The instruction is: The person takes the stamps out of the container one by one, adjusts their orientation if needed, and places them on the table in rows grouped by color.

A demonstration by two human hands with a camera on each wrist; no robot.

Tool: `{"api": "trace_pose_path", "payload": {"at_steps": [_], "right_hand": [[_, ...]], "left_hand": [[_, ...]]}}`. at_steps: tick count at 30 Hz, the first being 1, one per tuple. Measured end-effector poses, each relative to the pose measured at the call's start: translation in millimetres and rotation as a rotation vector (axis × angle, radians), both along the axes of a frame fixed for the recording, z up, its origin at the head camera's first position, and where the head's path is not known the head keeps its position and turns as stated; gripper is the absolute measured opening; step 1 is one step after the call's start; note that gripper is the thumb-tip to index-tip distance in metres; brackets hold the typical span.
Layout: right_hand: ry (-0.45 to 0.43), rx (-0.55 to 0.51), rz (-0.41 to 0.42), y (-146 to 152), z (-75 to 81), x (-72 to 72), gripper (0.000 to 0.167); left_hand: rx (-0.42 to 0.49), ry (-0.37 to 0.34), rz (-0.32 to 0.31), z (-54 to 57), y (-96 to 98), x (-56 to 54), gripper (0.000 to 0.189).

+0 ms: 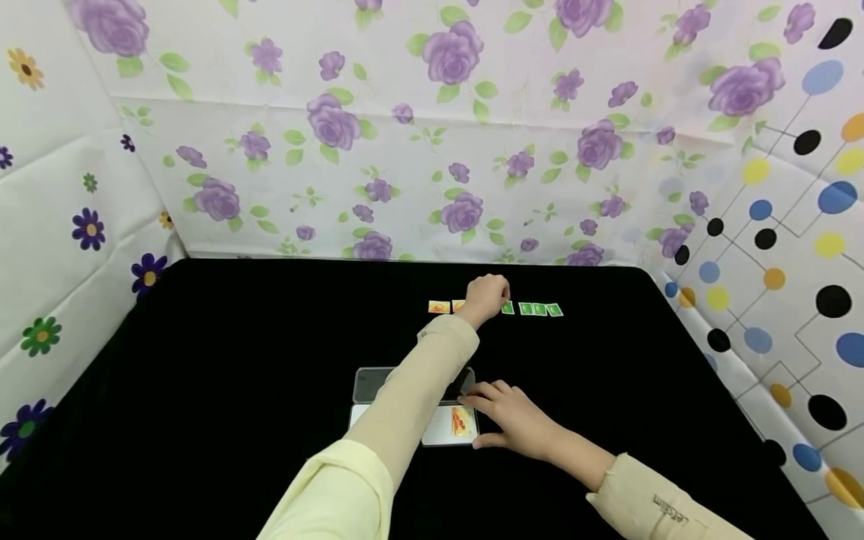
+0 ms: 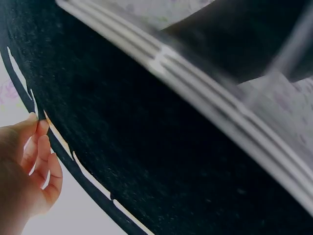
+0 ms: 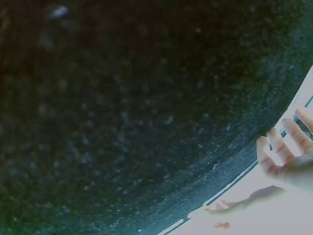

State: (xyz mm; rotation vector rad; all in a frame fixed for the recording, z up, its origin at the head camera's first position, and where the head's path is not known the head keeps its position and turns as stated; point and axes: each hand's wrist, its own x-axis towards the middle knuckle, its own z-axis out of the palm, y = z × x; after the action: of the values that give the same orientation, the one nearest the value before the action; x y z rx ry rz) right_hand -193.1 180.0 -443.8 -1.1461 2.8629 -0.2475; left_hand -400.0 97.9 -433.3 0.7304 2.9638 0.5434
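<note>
My left hand (image 1: 487, 294) reaches across to a row of small cards, its fingers bent down beside a green card (image 1: 508, 307). In the left wrist view its thumb and forefinger pinch at the edge of a thin card in the row. My right hand (image 1: 509, 418) rests at the right end of a shallow case (image 1: 435, 436), thumb by the front corner, fingers by the hinge side. An orange-yellow card (image 1: 462, 421) lies in the case's white right part. The clear lid (image 1: 371, 384) lies back; my left forearm covers the case's middle.
Orange cards (image 1: 439, 307) lie left of my left hand, one partly hidden. Several green cards (image 1: 539, 309) lie to its right. A black cloth (image 1: 270, 360) covers the table. Patterned curtains (image 1: 405, 150) stand behind it and on both sides.
</note>
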Motion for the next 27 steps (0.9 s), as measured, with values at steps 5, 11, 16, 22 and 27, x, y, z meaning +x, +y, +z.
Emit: {"api": "trace_pose_path", "payload": {"at_steps": [5,11,16,22,27], "right_hand": [[0.0,-0.012,-0.009,0.8,-2.0,-1.4,0.066],[0.0,-0.023,-0.009,1.2,-2.6,-0.1,0.066],[-0.005,-0.025,-0.008,0.8,-2.7,0.8,0.068],[0.002,-0.013,-0.009,0.4,-2.8,0.0,0.067],[-0.002,-0.027,-0.012,0.6,-4.5,0.2,0.066]], "left_hand": [[0.014,0.001,-0.049,-1.3,-2.0,-0.6,0.016],[-0.027,0.0,-0.057,-0.7,4.3,3.3,0.02],[-0.071,-0.004,-0.025,0.6,5.5,9.4,0.03],[-0.134,0.016,-0.011,2.3,3.6,13.1,0.024],[-0.165,0.035,-0.013,-0.1,4.8,15.1,0.027]]}}
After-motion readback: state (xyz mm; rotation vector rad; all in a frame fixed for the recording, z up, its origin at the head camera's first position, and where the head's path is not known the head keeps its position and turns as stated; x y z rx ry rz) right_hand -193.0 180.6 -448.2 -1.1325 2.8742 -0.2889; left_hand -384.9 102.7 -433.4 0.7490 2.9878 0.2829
